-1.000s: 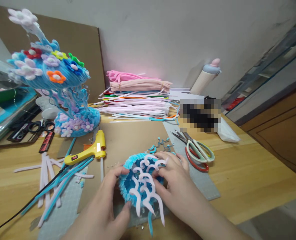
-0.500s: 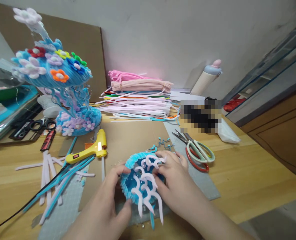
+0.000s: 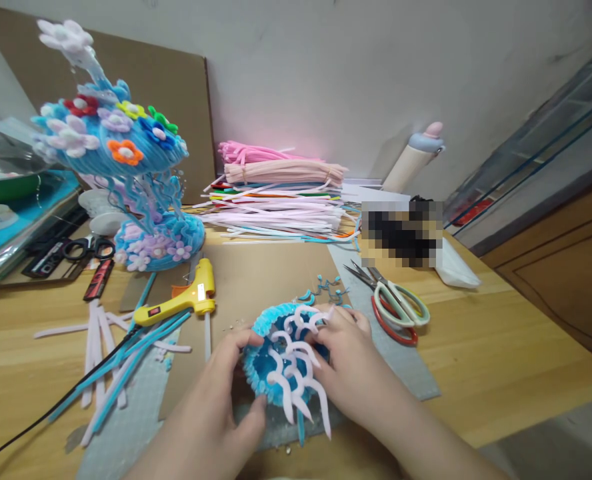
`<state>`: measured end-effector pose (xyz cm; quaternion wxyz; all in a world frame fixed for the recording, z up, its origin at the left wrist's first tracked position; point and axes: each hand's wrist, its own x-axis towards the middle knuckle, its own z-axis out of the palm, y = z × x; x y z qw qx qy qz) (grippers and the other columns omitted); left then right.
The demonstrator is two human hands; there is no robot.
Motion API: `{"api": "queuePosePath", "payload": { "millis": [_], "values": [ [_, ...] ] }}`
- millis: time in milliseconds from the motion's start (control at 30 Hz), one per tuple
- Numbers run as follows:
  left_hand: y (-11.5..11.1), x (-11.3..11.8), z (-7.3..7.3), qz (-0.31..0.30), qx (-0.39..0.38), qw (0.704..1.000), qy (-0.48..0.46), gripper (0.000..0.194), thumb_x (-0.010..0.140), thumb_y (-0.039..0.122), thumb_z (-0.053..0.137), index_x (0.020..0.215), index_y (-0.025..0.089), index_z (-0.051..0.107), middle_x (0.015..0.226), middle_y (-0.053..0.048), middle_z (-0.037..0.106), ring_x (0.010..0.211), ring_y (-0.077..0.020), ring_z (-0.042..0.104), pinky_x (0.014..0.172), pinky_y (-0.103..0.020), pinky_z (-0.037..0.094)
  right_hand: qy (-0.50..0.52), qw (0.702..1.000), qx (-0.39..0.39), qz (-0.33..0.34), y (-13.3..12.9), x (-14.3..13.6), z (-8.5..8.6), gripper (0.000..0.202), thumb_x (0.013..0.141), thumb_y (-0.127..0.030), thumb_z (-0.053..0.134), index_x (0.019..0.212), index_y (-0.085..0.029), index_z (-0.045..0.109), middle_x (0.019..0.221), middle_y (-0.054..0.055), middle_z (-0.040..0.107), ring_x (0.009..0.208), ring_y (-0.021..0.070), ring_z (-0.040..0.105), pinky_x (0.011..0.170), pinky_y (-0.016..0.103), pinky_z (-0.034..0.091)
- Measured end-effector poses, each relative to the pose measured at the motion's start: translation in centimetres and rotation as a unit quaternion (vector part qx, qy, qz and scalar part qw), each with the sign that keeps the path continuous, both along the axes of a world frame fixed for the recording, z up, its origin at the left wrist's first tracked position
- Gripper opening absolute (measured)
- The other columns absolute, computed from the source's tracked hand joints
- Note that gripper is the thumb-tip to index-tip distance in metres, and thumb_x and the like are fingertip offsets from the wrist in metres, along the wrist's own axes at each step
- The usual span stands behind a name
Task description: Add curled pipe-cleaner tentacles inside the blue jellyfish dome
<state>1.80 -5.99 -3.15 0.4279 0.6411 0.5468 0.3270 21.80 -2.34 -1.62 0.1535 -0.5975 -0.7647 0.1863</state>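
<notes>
Both my hands hold a small blue pipe-cleaner dome [image 3: 263, 363] with white curled pipe-cleaner tentacles [image 3: 296, 373] hanging over it, low in the middle of the wooden table [image 3: 501, 347]. My left hand [image 3: 216, 407] grips its left rim with thumb and fingers. My right hand [image 3: 349, 363] presses on its right side, fingertips among the white curls.
A yellow glue gun [image 3: 181, 303] with a black cord lies left of the dome, beside loose white and blue pipe cleaners [image 3: 101, 353]. Scissors [image 3: 396, 303] lie to the right. A finished blue flowered jellyfish model [image 3: 121, 160] and a stack of pipe cleaners [image 3: 281, 200] stand behind.
My hands have turned and tilted the dome slightly; the white tentacles have shifted a little right and down. The view has drifted slightly.
</notes>
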Motion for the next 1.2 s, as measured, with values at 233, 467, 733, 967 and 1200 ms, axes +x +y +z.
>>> {"api": "queuePosePath", "payload": {
  "millis": [233, 467, 733, 967, 1200],
  "values": [
    [0.3, -0.4, -0.1, -0.023, -0.060, 0.998, -0.027, 0.050, 0.081, 0.012, 0.054, 0.125, 0.029, 0.038, 0.123, -0.005, 0.057, 0.105, -0.0205, 0.063, 0.093, -0.034, 0.052, 0.031, 0.999, 0.016, 0.024, -0.2, 0.7, 0.2, 0.013, 0.089, -0.019, 0.060, 0.080, -0.023, 0.069, 0.107, 0.006, 0.068, 0.111, 0.0261, 0.057, 0.104, 0.054, 0.022],
    [1.3, -0.2, 0.4, 0.022, -0.153, 0.975, -0.160, 0.048, 0.076, 0.018, 0.061, 0.118, 0.024, 0.039, 0.126, -0.010, 0.056, 0.105, -0.0231, 0.064, 0.089, -0.036, 0.054, 0.147, 0.968, 0.180, 0.092, -2.4, 2.6, 1.3, 0.008, 0.090, -0.015, 0.057, 0.085, -0.020, 0.061, 0.092, 0.006, 0.063, 0.092, 0.0218, 0.057, 0.084, 0.040, 0.037],
    [2.4, -0.9, 1.1, 0.017, -0.198, 0.956, -0.214, 0.054, 0.067, 0.020, 0.070, 0.112, 0.023, 0.039, 0.118, -0.008, 0.061, 0.100, -0.0229, 0.065, 0.080, -0.031, 0.054, 0.154, 0.917, 0.297, 0.219, -3.3, -0.5, 1.1, 0.025, 0.094, -0.031, 0.059, 0.113, -0.014, 0.059, 0.083, 0.005, 0.067, 0.075, 0.0195, 0.054, 0.068, 0.034, 0.037],
    [2.7, -1.0, 1.2, 0.020, -0.200, 0.955, -0.217, 0.054, 0.063, 0.019, 0.071, 0.108, 0.022, 0.040, 0.111, -0.007, 0.064, 0.093, -0.0211, 0.065, 0.076, -0.029, 0.053, 0.162, 0.930, 0.268, 0.193, -3.3, -0.6, 1.2, 0.012, 0.091, -0.011, 0.055, 0.094, -0.018, 0.065, 0.073, 0.003, 0.065, 0.068, 0.0173, 0.053, 0.065, 0.033, 0.035],
    [2.8, -0.8, 1.7, 0.023, -0.223, 0.953, -0.202, 0.057, 0.063, 0.022, 0.070, 0.112, 0.021, 0.039, 0.112, -0.007, 0.061, 0.088, -0.0182, 0.061, 0.076, -0.029, 0.052, 0.263, 0.950, 0.167, 0.016, -1.6, 1.4, 0.7, 0.011, 0.089, -0.015, 0.062, 0.095, -0.023, 0.065, 0.082, 0.000, 0.068, 0.072, 0.0151, 0.060, 0.068, 0.029, 0.046]
  ]
}}
